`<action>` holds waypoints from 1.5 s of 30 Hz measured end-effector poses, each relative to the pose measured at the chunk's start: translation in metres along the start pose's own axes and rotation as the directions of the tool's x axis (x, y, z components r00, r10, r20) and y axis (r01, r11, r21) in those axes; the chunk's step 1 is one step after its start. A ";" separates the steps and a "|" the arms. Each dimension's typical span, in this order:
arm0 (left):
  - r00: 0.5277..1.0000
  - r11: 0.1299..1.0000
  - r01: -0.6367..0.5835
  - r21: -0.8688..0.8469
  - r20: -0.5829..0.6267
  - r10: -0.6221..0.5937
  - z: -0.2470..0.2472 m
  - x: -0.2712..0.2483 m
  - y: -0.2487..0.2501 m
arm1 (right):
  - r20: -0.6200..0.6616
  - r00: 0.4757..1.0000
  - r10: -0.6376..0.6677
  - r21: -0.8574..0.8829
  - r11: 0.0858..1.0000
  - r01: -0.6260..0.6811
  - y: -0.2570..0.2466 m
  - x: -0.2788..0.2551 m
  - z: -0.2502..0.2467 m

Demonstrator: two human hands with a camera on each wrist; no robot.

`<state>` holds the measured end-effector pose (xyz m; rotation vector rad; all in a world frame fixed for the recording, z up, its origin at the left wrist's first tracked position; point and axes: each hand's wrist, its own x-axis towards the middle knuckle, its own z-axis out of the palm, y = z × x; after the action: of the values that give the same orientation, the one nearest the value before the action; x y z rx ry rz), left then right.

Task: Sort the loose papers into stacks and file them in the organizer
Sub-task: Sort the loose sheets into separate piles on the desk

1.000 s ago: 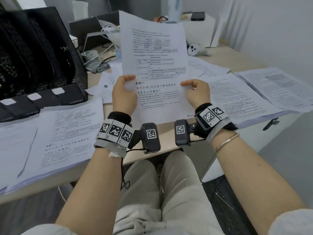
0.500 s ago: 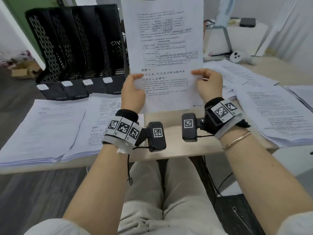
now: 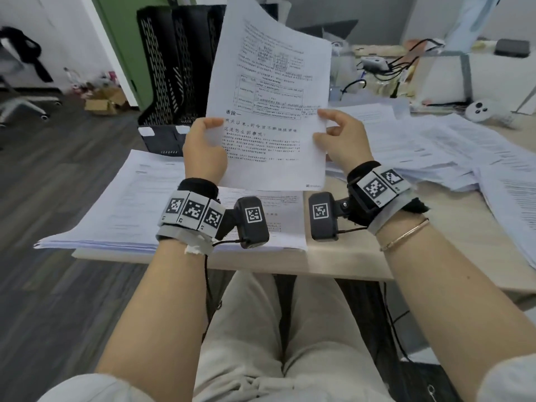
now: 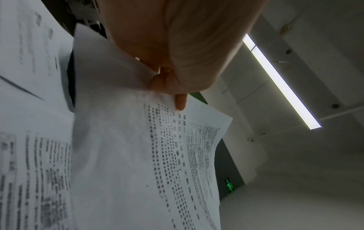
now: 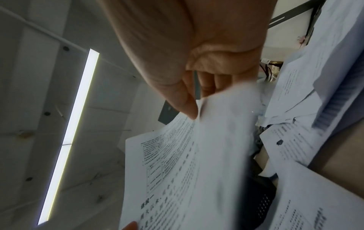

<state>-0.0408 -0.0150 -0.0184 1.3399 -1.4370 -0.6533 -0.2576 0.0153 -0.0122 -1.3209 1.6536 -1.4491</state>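
The left hand (image 3: 204, 150) pinched the left edge of a printed sheet (image 3: 269, 111), thumb on the front and fingers (image 4: 180, 102) curled behind it. The right hand (image 3: 343, 140) met the sheet's right edge with its thumb tip, its fingers (image 5: 206, 82) loosely bent behind; whether they truly gripped the paper could not be told through the blur. The sheet stood nearly upright above the table (image 3: 342, 256), tilted a little to the left. Beneath it lay a stack of papers (image 3: 116, 210) at the left, with more loose papers (image 3: 435, 146) spread to the right. A black mesh organizer (image 3: 174, 68) stood behind the sheet, at the table's far left.
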 end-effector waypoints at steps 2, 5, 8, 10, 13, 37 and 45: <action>0.999 1.000 0.000 0.014 -0.042 0.000 -0.010 -0.002 -0.006 | 0.059 0.998 0.012 -0.002 1.000 -0.012 -0.001 -0.002 0.009; 0.991 0.998 0.031 0.060 -0.134 -0.022 -0.026 -0.007 -0.012 | 0.124 0.992 0.007 -0.047 0.999 -0.001 -0.006 -0.004 0.022; 0.980 0.991 0.072 0.109 -0.194 -0.050 -0.039 -0.012 -0.017 | 0.199 0.980 0.017 -0.071 0.998 -0.003 -0.011 -0.006 0.033; 0.975 0.987 0.096 0.127 -0.213 -0.067 -0.047 -0.013 -0.019 | 0.222 0.974 0.031 -0.080 0.997 -0.013 -0.012 -0.007 0.039; 0.971 0.983 0.119 0.143 -0.224 -0.085 -0.056 -0.011 -0.021 | 0.231 0.971 0.057 -0.091 0.995 -0.037 -0.013 -0.008 0.044; 0.991 0.995 0.030 0.095 0.125 -0.042 0.003 -0.027 0.005 | 0.283 0.901 0.329 -0.253 0.932 -0.261 0.030 -0.055 0.010; 0.968 0.998 0.001 0.069 0.251 -0.018 0.045 -0.026 0.030 | 0.044 0.981 0.190 -0.328 0.930 -0.165 0.028 -0.035 -0.052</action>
<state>-0.0972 0.0051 -0.0143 1.3536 -1.6688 -0.8099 -0.3004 0.0659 -0.0325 -1.3354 1.9649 -1.0404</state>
